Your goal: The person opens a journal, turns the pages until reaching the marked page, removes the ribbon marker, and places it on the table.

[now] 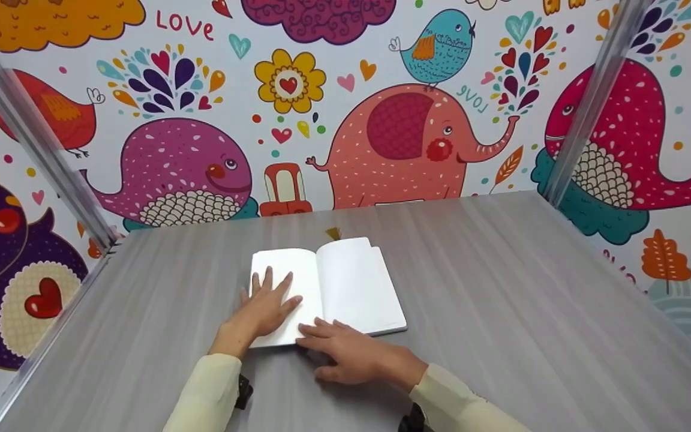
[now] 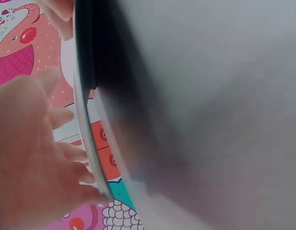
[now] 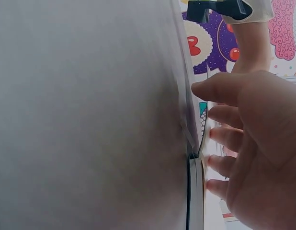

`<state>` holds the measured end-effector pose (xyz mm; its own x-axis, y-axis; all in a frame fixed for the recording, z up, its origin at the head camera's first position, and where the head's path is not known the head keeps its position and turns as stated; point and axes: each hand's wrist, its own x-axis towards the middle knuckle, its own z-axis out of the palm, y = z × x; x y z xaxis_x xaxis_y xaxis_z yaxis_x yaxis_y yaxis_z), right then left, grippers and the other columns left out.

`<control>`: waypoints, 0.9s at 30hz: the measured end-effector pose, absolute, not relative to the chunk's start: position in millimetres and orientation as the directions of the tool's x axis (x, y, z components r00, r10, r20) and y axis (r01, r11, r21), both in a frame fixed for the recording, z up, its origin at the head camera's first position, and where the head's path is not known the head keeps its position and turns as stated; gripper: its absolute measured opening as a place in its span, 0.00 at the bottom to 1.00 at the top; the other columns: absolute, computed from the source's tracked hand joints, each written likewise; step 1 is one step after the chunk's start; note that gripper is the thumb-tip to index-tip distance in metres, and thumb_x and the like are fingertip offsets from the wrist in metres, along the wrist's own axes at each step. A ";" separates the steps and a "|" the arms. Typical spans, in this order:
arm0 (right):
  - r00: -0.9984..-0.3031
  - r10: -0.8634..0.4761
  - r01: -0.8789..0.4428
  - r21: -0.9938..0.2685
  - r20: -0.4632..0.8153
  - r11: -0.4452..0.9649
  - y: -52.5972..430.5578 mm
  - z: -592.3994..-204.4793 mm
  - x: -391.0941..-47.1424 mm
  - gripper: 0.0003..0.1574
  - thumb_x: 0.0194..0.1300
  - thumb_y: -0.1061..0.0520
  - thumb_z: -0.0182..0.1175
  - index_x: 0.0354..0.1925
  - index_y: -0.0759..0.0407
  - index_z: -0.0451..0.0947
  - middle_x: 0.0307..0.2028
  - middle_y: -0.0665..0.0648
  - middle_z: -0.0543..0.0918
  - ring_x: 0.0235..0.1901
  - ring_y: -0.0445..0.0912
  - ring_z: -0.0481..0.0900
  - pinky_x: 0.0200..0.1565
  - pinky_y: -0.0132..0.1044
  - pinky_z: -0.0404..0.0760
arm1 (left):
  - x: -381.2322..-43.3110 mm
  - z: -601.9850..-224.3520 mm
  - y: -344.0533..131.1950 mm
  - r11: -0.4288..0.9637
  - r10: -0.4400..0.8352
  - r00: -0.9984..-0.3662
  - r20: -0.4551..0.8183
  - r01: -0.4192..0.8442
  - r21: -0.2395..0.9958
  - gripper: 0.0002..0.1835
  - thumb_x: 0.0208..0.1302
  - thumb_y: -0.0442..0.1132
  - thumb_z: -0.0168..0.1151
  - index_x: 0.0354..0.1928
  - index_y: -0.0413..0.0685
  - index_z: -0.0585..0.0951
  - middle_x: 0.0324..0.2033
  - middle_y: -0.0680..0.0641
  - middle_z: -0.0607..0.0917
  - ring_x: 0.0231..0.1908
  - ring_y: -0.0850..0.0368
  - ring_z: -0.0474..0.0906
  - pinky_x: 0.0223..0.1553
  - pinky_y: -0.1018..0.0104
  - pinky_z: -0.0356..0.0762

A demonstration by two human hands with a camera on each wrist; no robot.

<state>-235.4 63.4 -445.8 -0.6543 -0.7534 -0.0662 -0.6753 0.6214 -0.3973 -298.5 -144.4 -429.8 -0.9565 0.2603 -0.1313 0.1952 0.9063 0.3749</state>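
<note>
An open book with blank white pages (image 1: 357, 288) lies on the table, a gold tassel (image 1: 333, 233) sticking out past its top edge. My left hand (image 1: 267, 309) rests on the left page with its fingers spread. Near the bottom of the spine, my right hand (image 1: 351, 354) reaches over the book's lower edge, fingers extended and thumb apart. From the right wrist, the book's page block (image 3: 197, 191) shows edge-on beside the straight fingertips of that hand. The left wrist view shows the left hand (image 2: 33, 153) with its fingers stretched toward the book's edge.
The grey wood-grain table (image 1: 501, 300) reaches back to a wall (image 1: 201, 78) printed with cartoon animals. Metal posts stand at the left (image 1: 39, 120) and right (image 1: 591, 108) corners. Dark bands with small devices (image 1: 243, 393) sit at both wrists, by pale yellow sleeves (image 1: 204, 393).
</note>
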 end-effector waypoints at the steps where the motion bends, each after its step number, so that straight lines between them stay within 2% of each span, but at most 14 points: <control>1: -0.652 -0.755 -0.677 -0.394 -0.069 0.621 65.2 -445.2 -234.2 0.38 0.71 0.49 0.60 0.75 0.47 0.62 0.78 0.50 0.59 0.78 0.54 0.54 0.76 0.55 0.57 | -298.0 -430.6 -143.4 0.910 0.259 -0.956 -0.138 0.194 0.366 0.36 0.77 0.55 0.48 0.79 0.47 0.56 0.78 0.28 0.42 0.76 0.24 0.32 0.72 0.24 0.35; 10: -0.668 -0.740 -0.662 -0.389 -0.082 0.641 82.0 -441.9 -223.9 0.36 0.72 0.49 0.59 0.74 0.49 0.64 0.78 0.49 0.60 0.78 0.53 0.55 0.75 0.59 0.57 | -294.6 -432.3 -134.9 0.912 0.264 -0.957 -0.119 0.207 0.353 0.35 0.77 0.50 0.51 0.77 0.40 0.56 0.76 0.24 0.44 0.77 0.25 0.35 0.74 0.29 0.33; 16: -0.702 -0.708 -0.632 -0.391 -0.076 0.669 93.6 -441.0 -220.9 0.34 0.72 0.50 0.58 0.73 0.50 0.66 0.76 0.50 0.63 0.77 0.53 0.58 0.74 0.61 0.59 | -292.3 -434.0 -126.0 0.877 0.349 -0.934 -0.075 0.298 0.378 0.28 0.78 0.41 0.49 0.75 0.40 0.62 0.76 0.27 0.51 0.77 0.27 0.42 0.77 0.35 0.39; 20: -0.728 -0.683 -0.613 -0.393 -0.056 0.685 100.2 -440.5 -220.0 0.33 0.71 0.51 0.58 0.72 0.50 0.68 0.75 0.52 0.66 0.76 0.54 0.61 0.73 0.62 0.60 | -288.5 -432.4 -121.0 0.863 0.369 -0.925 -0.087 0.307 0.400 0.26 0.77 0.36 0.47 0.75 0.42 0.64 0.76 0.30 0.55 0.77 0.30 0.47 0.77 0.38 0.46; 27: -0.779 -0.627 -0.574 -0.399 -0.006 0.716 112.5 -440.7 -223.0 0.28 0.70 0.51 0.60 0.66 0.53 0.74 0.72 0.58 0.70 0.73 0.58 0.65 0.69 0.65 0.64 | -282.9 -433.4 -110.5 0.861 0.354 -0.928 -0.119 0.274 0.428 0.28 0.74 0.30 0.45 0.74 0.47 0.66 0.77 0.34 0.58 0.76 0.30 0.50 0.72 0.29 0.50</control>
